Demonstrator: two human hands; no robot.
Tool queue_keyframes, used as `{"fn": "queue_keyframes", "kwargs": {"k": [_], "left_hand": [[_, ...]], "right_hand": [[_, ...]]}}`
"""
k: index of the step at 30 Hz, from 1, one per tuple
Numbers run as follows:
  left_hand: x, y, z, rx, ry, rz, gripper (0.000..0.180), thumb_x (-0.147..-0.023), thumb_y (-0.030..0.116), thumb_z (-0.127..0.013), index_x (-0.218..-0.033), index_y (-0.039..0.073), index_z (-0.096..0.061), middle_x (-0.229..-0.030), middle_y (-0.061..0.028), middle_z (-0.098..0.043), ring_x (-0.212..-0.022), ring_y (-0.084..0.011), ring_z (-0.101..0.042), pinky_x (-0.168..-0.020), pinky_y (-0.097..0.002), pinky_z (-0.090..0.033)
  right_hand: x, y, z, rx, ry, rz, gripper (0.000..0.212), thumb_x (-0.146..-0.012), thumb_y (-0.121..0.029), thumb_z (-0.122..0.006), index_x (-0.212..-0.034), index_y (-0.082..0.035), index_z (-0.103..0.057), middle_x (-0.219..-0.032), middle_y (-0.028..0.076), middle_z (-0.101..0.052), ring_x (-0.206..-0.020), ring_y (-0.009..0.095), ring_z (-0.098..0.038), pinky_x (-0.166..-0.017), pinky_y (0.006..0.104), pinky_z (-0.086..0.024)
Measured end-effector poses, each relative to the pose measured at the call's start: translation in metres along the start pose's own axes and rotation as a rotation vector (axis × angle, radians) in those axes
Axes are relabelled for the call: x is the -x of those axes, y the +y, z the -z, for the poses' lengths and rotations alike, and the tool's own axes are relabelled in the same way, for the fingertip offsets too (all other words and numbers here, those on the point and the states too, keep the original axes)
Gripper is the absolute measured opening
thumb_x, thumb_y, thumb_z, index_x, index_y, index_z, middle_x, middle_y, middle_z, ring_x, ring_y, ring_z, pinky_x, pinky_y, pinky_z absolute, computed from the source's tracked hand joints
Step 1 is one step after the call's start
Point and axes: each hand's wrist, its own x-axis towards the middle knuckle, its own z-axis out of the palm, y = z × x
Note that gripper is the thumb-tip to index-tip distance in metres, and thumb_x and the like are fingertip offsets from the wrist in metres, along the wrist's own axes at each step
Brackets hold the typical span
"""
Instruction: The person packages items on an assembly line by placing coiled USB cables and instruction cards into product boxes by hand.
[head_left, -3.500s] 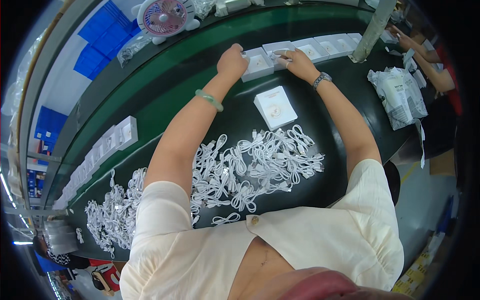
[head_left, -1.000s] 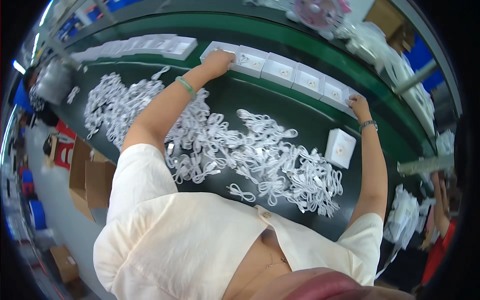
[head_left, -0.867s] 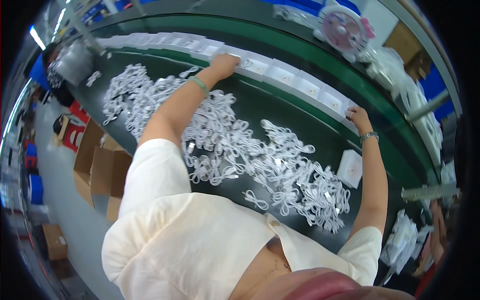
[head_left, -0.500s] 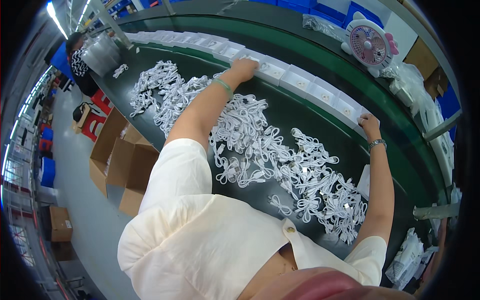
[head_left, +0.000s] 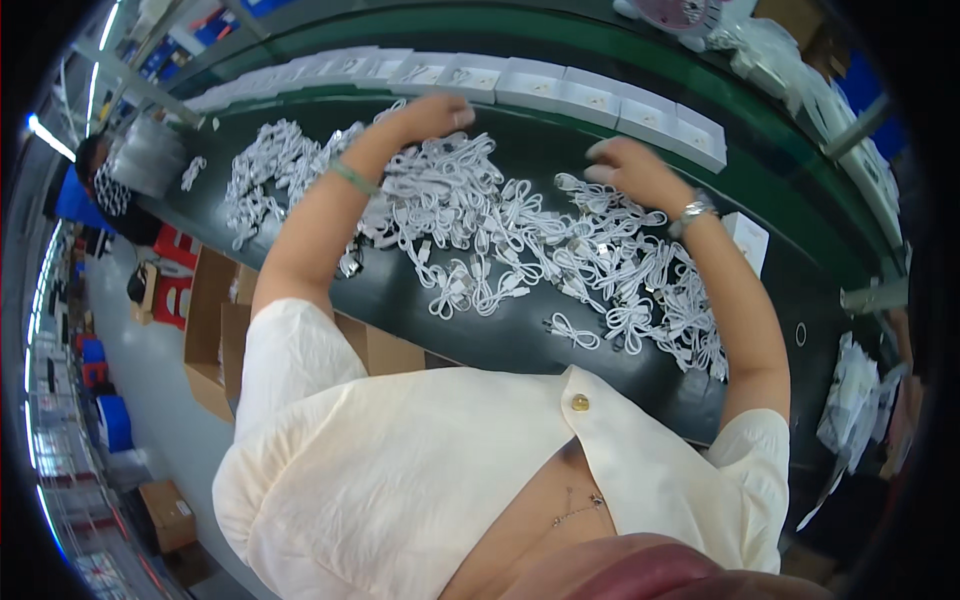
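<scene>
A long heap of white coiled USB cables (head_left: 510, 215) lies across the dark green work surface. Over its upper edge, close to the row of boxes, hangs my left hand (head_left: 437, 117), its fingers smeared by motion. My right hand (head_left: 640, 175) is above the right part of the heap, its fingers stretched out and slightly apart, with nothing seen in them. Beyond both hands runs a curved row of open white boxes (head_left: 533, 82); small pale items show inside several of them. One loose coiled cable (head_left: 574, 331) rests just in front of the heap.
A white box (head_left: 748, 243) stands beside my right forearm. Brown cartons (head_left: 208, 335) are on the floor at the left. Clear plastic bags (head_left: 845, 395) lie at the right. A pink-and-white fan (head_left: 680, 12) is at the far edge. A person (head_left: 110, 190) sits at far left.
Both hands have drawn back from the row of boxes toward the cable heap, the right one moving left as well. The view has shifted, so the fan is now mostly cut off.
</scene>
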Motion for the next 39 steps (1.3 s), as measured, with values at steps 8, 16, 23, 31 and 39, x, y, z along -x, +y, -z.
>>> {"fn": "queue_keyframes", "kwargs": {"k": [8, 16, 23, 31, 39], "left_hand": [[0.004, 0.065, -0.014, -0.041, -0.198, -0.102, 0.024, -0.071, 0.02, -0.069, -0.087, 0.003, -0.061, -0.082, -0.0125, -0.062, -0.076, -0.0253, -0.059, -0.068, -0.0347, -0.046], [-0.031, 0.056, 0.012, 0.584, -0.352, 0.143, 0.02, -0.082, 0.018, -0.06, -0.096, 0.003, -0.057, -0.081, -0.0051, -0.061, -0.069, -0.0126, -0.058, -0.062, -0.0251, -0.048], [-0.082, 0.028, 0.009, 0.626, 0.098, 0.17, 0.021, -0.085, 0.019, -0.06, -0.093, 0.001, -0.055, -0.075, -0.0071, -0.06, -0.061, -0.0138, -0.057, -0.051, -0.0252, -0.043], [-0.053, 0.046, -0.011, 0.57, -0.296, 0.17, 0.017, -0.089, 0.023, -0.055, -0.091, 0.007, -0.058, -0.074, 0.0018, -0.05, -0.062, -0.0066, -0.043, -0.052, -0.0223, -0.035], [-0.073, 0.019, 0.0, 0.377, 0.064, 0.216, 0.026, -0.087, 0.03, -0.056, -0.092, 0.005, -0.061, -0.077, -0.003, -0.06, -0.07, -0.0121, -0.054, -0.064, -0.0265, -0.044]], "right_hand": [[-0.004, -0.001, -0.02, 0.114, -0.118, -0.068, 0.024, -0.071, -0.021, -0.068, -0.084, -0.003, -0.061, -0.085, 0.013, -0.06, -0.08, 0.025, -0.058, -0.072, 0.0328, -0.046], [-0.009, 0.013, 0.014, -0.43, -0.149, -0.101, 0.023, -0.075, -0.021, -0.069, -0.085, -0.003, -0.061, -0.08, 0.002, -0.06, -0.075, 0.01, -0.053, -0.074, 0.0242, -0.042], [-0.092, 0.023, 0.023, -0.569, 0.108, -0.246, 0.028, -0.077, -0.026, -0.067, -0.091, -0.002, -0.063, -0.076, 0.002, -0.058, -0.063, 0.008, -0.05, -0.057, 0.0223, -0.041], [-0.18, 0.048, -0.001, -0.123, 0.312, -0.217, 0.031, -0.074, -0.028, -0.066, -0.085, 0.002, -0.064, -0.071, 0.013, -0.063, -0.059, 0.021, -0.059, -0.058, 0.0304, -0.047], [-0.218, 0.047, -0.028, 0.097, 0.285, -0.276, 0.028, -0.073, -0.023, -0.062, -0.088, 0.001, -0.066, -0.088, 0.022, -0.064, -0.082, 0.036, -0.062, -0.076, 0.0416, -0.049]]}}
